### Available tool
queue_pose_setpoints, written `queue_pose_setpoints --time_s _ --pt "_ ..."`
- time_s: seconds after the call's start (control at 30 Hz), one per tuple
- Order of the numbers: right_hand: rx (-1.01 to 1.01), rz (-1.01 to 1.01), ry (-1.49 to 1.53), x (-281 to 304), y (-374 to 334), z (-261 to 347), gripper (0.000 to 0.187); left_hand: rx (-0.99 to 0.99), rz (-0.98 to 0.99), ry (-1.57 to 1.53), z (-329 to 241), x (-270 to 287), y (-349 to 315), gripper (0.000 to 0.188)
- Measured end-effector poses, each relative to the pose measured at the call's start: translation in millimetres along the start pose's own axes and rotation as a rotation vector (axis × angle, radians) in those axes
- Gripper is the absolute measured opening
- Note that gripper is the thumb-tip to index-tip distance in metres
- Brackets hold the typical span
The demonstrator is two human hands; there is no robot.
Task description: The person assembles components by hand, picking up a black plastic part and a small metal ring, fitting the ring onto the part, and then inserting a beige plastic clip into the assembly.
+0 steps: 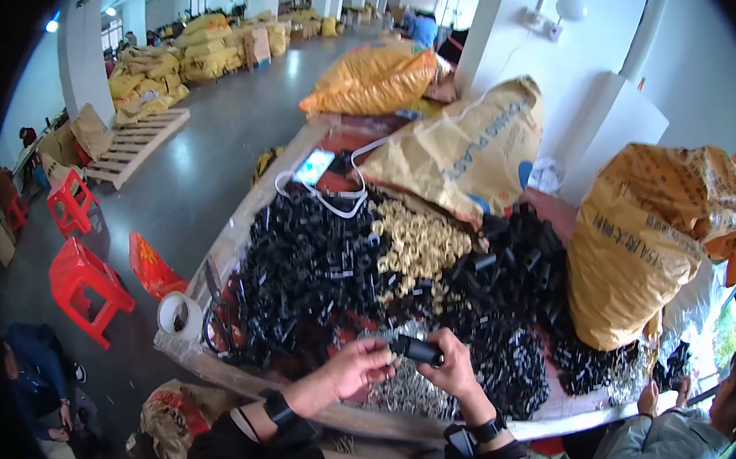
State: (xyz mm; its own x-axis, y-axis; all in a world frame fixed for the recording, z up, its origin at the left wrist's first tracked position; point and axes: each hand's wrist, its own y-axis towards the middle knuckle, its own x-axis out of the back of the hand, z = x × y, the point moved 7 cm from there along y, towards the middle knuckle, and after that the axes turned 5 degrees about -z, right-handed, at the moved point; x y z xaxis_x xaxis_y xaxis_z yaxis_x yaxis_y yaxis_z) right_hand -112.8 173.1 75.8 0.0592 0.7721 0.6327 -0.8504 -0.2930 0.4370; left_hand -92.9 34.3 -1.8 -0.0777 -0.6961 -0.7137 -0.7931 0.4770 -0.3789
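Observation:
My right hand [457, 370] is closed round a short black cylindrical part [419, 350], held sideways above the table's near edge. At the left end of that part, the fingers of my left hand [353, 367] are pinched together; whatever small piece they hold is too small to name. Just below both hands lies a heap of small silver metal pieces [408, 394]. Black plastic parts [306, 263] are piled to the left, and pale gold ring-like pieces [422, 246] lie beyond. Black tubes [510, 269] and smaller black pieces [504, 363] spread to the right.
A phone [313, 167] with a white cable lies at the far left of the table. Large yellow sacks [640, 248] stand around the heaps. A tape roll [179, 314] sits at the left corner, near red stools [90, 291]. Another person [659, 455] works at the right.

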Motion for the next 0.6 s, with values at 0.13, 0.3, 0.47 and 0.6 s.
queue_pose_setpoints --time_s 0.13,0.3,0.47,0.6 --pt "0.082 -0.023 0.06 -1.1 -6.8 21.2 0.035 -0.044 -0.002 0.022 -16.6 -2.1 -11.1 0.019" --pt "0.104 0.092 0.093 -3.6 -7.6 37.5 0.037 -0.062 0.028 0.067 -24.1 -0.2 -19.3 0.023" --pt "0.023 0.119 0.208 -5.4 -16.7 18.3 0.035 -0.039 0.035 0.084 -19.1 7.5 -21.2 0.024" --pt "-0.204 0.05 0.608 -6.3 -31.3 -11.6 0.038 -0.025 0.007 0.102 -15.6 10.8 -23.3 0.026"
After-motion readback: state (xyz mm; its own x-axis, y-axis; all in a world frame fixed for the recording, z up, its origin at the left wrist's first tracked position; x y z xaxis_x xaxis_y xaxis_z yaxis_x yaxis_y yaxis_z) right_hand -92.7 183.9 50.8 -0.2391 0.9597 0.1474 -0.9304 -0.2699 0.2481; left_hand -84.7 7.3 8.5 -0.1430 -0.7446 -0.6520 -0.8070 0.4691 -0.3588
